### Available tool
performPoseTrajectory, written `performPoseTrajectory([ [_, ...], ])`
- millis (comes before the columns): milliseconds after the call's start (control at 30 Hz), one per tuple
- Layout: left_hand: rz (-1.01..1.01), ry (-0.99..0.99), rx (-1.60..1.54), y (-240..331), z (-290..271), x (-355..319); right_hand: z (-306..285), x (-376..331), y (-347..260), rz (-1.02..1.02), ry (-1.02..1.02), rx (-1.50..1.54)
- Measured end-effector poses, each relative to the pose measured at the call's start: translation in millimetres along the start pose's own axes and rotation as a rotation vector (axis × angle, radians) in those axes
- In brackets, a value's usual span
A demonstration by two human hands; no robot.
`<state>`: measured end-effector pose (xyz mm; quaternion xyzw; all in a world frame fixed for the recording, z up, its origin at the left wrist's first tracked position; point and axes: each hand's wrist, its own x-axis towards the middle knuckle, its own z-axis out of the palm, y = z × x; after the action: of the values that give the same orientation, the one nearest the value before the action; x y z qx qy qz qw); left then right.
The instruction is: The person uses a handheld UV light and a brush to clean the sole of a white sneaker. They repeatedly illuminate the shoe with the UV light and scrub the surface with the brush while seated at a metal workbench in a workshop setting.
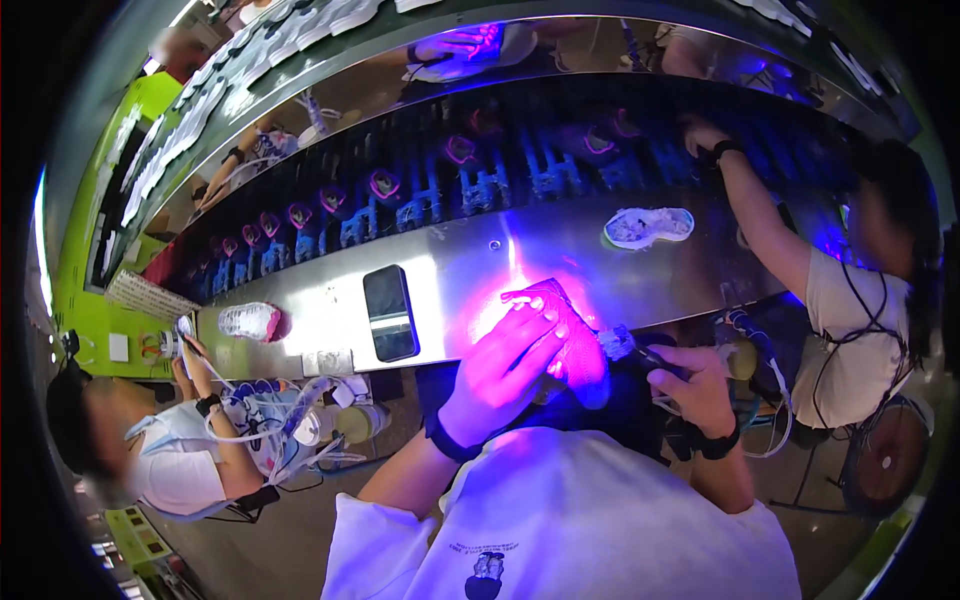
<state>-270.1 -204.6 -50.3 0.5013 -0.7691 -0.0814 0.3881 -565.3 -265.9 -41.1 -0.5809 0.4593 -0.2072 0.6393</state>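
Under bright pink-violet light, my left hand (505,372) is closed on a shoe upper (583,362), its fingers over the top near the metal ledge's edge. My right hand (697,388) grips the dark handle of a brush (617,343). The brush's pale bluish bristles are at the right side of the shoe upper; whether they touch it I cannot tell. Left of my left hand, a dark phone (389,312) lies on the metal ledge (455,255). The glare washes out details of the upper.
Beyond the ledge runs a dark conveyor with several blue-lit racks (480,190) and shoe parts. A white sole (648,228) lies on the ledge at right, a wrapped shoe piece (250,322) at left. Co-workers sit on both sides; the right one's arm (765,215) reaches over the conveyor.
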Motion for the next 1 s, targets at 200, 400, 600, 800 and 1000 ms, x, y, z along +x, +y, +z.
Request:
performPoseTrajectory([
  [200,-0.184,0.073,0.012,0.1,9.3,-17.5,16.9,-3.9,23.6,0.067,-0.026,0.172],
  [400,-0.315,0.064,0.031,0.4,11.3,-16.5,21.6,-11.3,34.0,0.057,0.006,0.112],
  [600,-0.441,0.007,0.007,6.0,8.7,-9.4,29.9,-8.2,40.5,-0.093,0.129,-0.032],
  [800,-0.517,-0.106,-0.09,3.1,-4.0,5.2,-0.7,13.2,7.5,-0.32,0.08,-0.389],
  [1000,-0.501,-0.236,-0.411,-6.4,-5.5,14.9,-18.6,24.7,7.4,-0.407,0.05,-0.411],
])
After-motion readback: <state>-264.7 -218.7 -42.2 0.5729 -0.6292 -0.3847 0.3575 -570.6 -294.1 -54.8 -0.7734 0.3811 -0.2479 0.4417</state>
